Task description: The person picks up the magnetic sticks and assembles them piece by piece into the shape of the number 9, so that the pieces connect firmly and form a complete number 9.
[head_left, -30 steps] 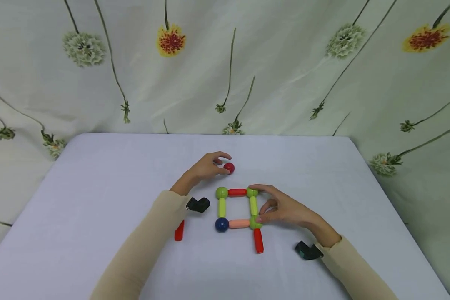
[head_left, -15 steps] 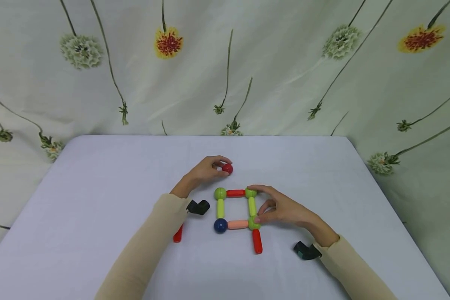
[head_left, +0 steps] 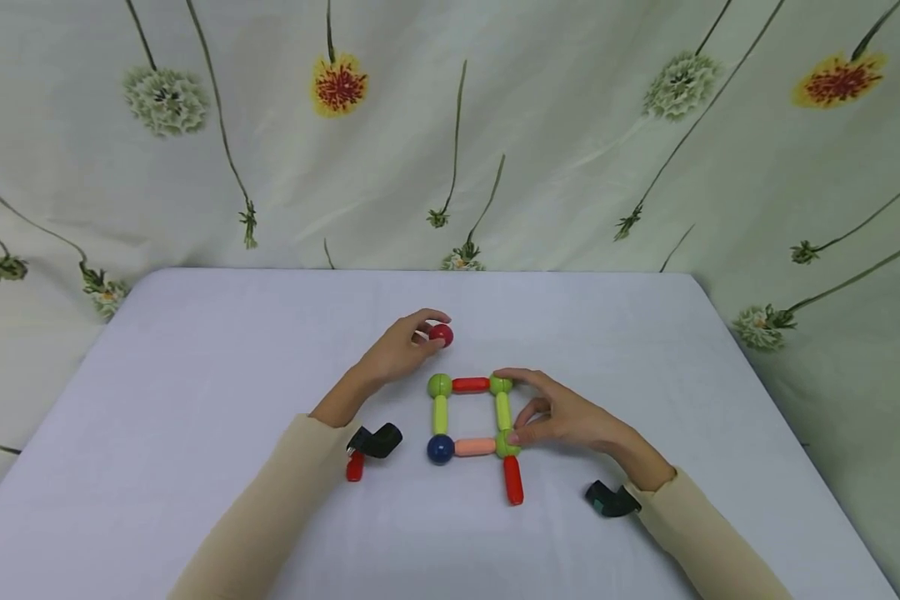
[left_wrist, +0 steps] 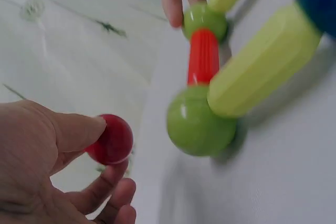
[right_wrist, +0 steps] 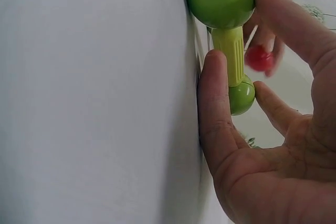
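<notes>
We look down at a white table [head_left: 195,367] in front of a pale curtain [head_left: 450,125] printed with flowers. Near the middle lies a small square frame [head_left: 471,417] made of toy sticks and balls: green balls at three corners, a blue ball [head_left: 440,449] at the near left corner, a red stick along the far side, a pink stick along the near side and light green sticks on the left and right.

Our left hand [head_left: 397,350] pinches a red ball [head_left: 441,335] between thumb and fingertips, just beyond the frame's far left corner and apart from it.

Our right hand [head_left: 562,417] rests on the frame's right side, with thumb and fingers curled around the two green balls and the green stick between them.

A red stick [head_left: 513,480] points toward us from the near right corner. Another red stick [head_left: 355,466] lies by itself near the left wrist.
</notes>
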`<state>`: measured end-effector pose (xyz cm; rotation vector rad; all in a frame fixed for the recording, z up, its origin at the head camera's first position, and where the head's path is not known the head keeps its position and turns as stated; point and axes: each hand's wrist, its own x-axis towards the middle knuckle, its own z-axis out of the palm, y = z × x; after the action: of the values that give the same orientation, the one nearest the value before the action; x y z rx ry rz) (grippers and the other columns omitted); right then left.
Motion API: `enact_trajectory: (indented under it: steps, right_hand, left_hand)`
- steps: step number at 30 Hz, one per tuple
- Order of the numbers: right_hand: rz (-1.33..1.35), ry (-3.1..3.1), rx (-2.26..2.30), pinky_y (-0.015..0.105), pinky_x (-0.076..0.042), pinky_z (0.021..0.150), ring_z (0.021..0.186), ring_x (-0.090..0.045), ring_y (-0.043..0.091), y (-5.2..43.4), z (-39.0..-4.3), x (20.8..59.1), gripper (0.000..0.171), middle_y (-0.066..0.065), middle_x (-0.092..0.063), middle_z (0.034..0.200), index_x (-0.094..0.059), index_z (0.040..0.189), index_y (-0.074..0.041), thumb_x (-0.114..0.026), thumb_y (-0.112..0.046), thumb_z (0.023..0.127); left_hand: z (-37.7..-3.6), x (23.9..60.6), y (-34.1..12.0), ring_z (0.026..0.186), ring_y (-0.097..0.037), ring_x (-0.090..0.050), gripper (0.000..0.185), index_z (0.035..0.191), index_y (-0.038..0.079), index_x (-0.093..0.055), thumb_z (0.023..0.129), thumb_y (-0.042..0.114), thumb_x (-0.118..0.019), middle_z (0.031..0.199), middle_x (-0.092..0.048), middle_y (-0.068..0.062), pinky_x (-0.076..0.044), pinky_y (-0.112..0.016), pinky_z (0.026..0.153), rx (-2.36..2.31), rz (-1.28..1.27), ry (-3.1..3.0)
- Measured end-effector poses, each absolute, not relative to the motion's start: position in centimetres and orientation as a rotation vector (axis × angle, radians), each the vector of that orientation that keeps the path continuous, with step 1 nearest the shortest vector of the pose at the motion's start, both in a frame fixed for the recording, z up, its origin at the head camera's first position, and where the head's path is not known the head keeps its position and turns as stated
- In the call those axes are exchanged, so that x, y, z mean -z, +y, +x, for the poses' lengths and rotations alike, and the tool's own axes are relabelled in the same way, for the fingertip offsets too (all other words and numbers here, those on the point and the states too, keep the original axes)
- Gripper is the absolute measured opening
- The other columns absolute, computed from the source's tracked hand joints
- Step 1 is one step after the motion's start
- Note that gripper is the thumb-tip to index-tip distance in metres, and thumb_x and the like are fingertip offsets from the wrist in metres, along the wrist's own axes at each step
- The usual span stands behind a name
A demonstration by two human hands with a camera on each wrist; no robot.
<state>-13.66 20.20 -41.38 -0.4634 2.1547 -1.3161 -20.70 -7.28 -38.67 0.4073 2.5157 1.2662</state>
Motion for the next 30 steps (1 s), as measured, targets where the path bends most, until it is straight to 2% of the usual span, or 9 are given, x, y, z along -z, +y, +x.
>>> enact_trajectory:
  steps: [4,9,12,17,24,30]
  right_hand:
    - [-0.452,2.145,1.324,0.035,-0.048,0.084,0.094,-0.064,0.022,20.0,-13.7,41.4,0.080,-0.004,-0.033,0.141,-0.032,0.141,-0.038,-0.078,-0.024,0.076]
    - [-0.435,2.158,1.317,0.036,-0.047,0.083,0.094,-0.064,0.022,20.0,-13.6,41.3,0.080,-0.004,-0.036,0.137,-0.033,0.139,-0.042,-0.078,-0.025,0.075]
    - [-0.431,2.166,1.307,0.036,-0.046,0.083,0.093,-0.064,0.022,20.0,-13.6,41.3,0.080,-0.002,-0.040,0.134,-0.033,0.139,-0.043,-0.078,-0.026,0.075]
    - [-0.438,2.173,1.311,0.036,-0.045,0.084,0.092,-0.064,0.022,20.2,-13.5,41.2,0.080,-0.002,-0.040,0.134,-0.033,0.139,-0.042,-0.078,-0.026,0.075]
    - [-0.429,2.194,1.302,0.036,-0.045,0.083,0.092,-0.065,0.021,20.2,-13.6,41.3,0.079,-0.001,-0.041,0.132,-0.033,0.139,-0.043,-0.078,-0.025,0.075]
    - [-0.412,2.212,1.295,0.036,-0.046,0.084,0.092,-0.065,0.020,20.0,-13.8,41.2,0.080,-0.005,-0.034,0.139,-0.033,0.139,-0.043,-0.078,-0.027,0.075]
  left_hand:
    - [-17.7,37.0,-8.1,0.110,-0.026,-0.057,0.036,0.129,0.023,-0.049,0.094,0.021,-0.055,0.125,-0.052,-0.006,-0.051,-0.040,0.088,-1.385,0.477,2.411]
    - [-14.1,35.5,-8.6,0.108,-0.027,-0.061,0.034,0.126,0.029,-0.050,0.094,0.019,-0.056,0.119,-0.060,-0.005,-0.047,-0.046,0.095,-1.520,0.547,2.142]
    - [-12.2,35.3,-8.7,0.105,-0.029,-0.061,0.034,0.125,0.027,-0.052,0.093,0.020,-0.058,0.113,-0.062,-0.004,-0.048,-0.044,0.093,-1.561,0.599,2.020]
    - [-9.3,35.9,-8.4,0.092,-0.032,-0.062,0.031,0.120,0.022,-0.056,0.090,0.022,-0.062,0.113,-0.060,-0.005,-0.052,-0.031,0.081,-1.582,0.754,1.928]
    - [-6.1,37.8,-7.0,0.091,-0.008,-0.064,0.028,0.116,0.025,-0.061,0.089,0.026,-0.064,0.112,-0.059,0.004,-0.052,-0.020,0.081,-1.452,0.870,1.949]
    - [-5.1,39.7,-5.7,0.086,-0.003,-0.063,0.036,0.122,0.019,-0.057,0.087,0.024,-0.066,0.104,-0.060,0.003,-0.052,-0.017,0.077,-1.390,0.845,1.889]
